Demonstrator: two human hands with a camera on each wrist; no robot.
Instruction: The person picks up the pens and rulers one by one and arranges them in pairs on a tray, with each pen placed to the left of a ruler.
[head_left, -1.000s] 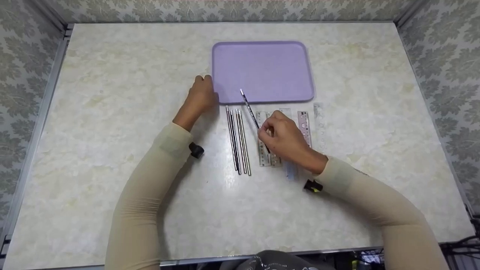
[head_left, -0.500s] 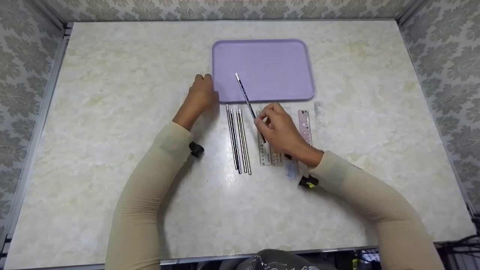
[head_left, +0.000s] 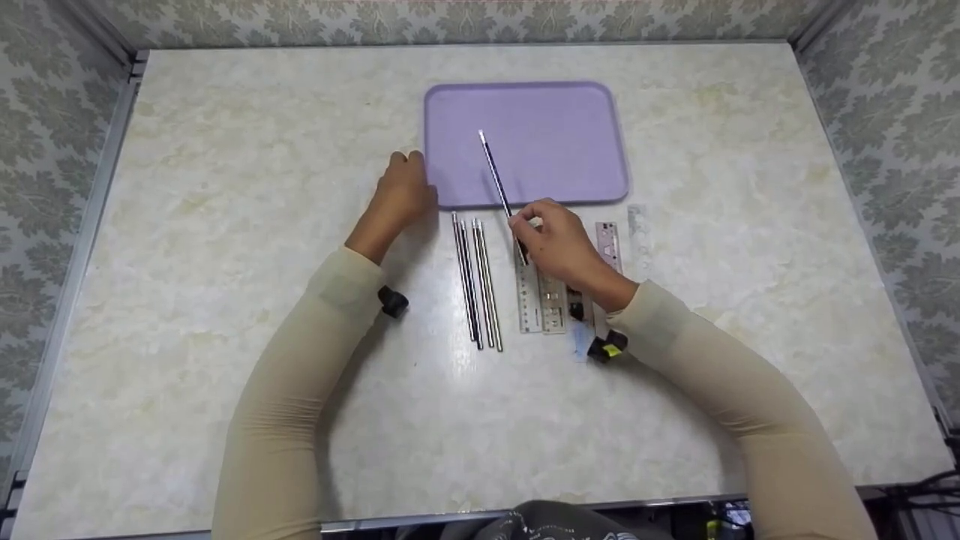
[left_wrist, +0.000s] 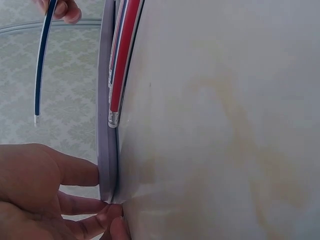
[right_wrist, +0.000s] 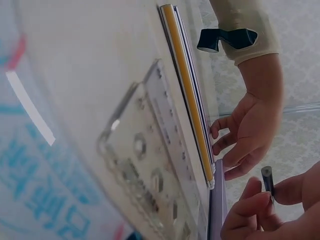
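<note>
My right hand [head_left: 562, 240] pinches a dark striped pencil [head_left: 494, 172] between thumb and fingers. The pencil slants, its pale end over the purple tray [head_left: 547, 127] and its other end over the rulers. At the tray's near left corner, my left hand [head_left: 403, 189] holds the rim; in the left wrist view the thumb and fingers [left_wrist: 80, 170] touch its edge. Several other pencils [head_left: 490, 285] lie side by side on the table just below the tray. The left wrist view shows a red one [left_wrist: 125, 65], the right wrist view a yellow one [right_wrist: 187, 85].
Right of the pencils lies a row of rulers: a clear one [head_left: 529, 307], a brownish one [head_left: 553, 311], a bluish one [head_left: 580, 341], a pink one [head_left: 608, 244] and another clear one [head_left: 637, 232]. My right hand and wrist partly cover them. Patterned walls [head_left: 465, 21] border the table.
My right hand has moved up and slightly left, carrying the pencil further over the tray. The left hand, the tray and the lying pencils stay in place.
</note>
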